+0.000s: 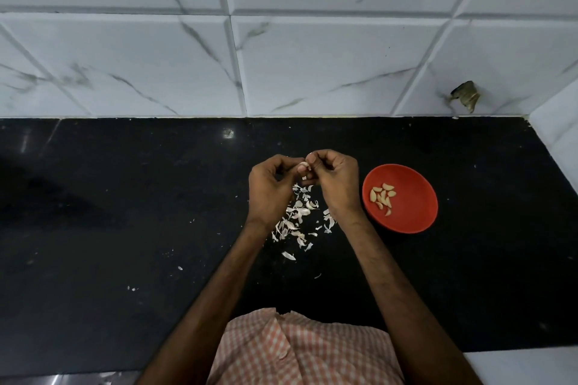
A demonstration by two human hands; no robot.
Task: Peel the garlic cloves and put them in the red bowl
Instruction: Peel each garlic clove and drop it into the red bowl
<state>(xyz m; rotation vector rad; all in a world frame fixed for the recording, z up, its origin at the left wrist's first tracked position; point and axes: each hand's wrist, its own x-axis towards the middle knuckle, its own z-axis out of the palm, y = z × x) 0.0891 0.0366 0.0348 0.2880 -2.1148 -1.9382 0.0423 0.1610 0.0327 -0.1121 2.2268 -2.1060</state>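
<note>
My left hand [270,187] and my right hand [336,180] meet above the black counter, fingers curled. Between their fingertips they pinch one pale garlic clove [303,165], mostly hidden by the fingers. The red bowl [413,216] sits on the counter just right of my right hand. Several peeled cloves [383,197] lie inside it. A heap of white garlic skins [297,219] is spread on the counter below and between my hands.
The black counter [125,212] runs left to right, with a white marbled tile wall [281,56] behind it. A side wall closes the right end. Small skin flakes lie scattered toward the front left. My checked shirt shows at the bottom.
</note>
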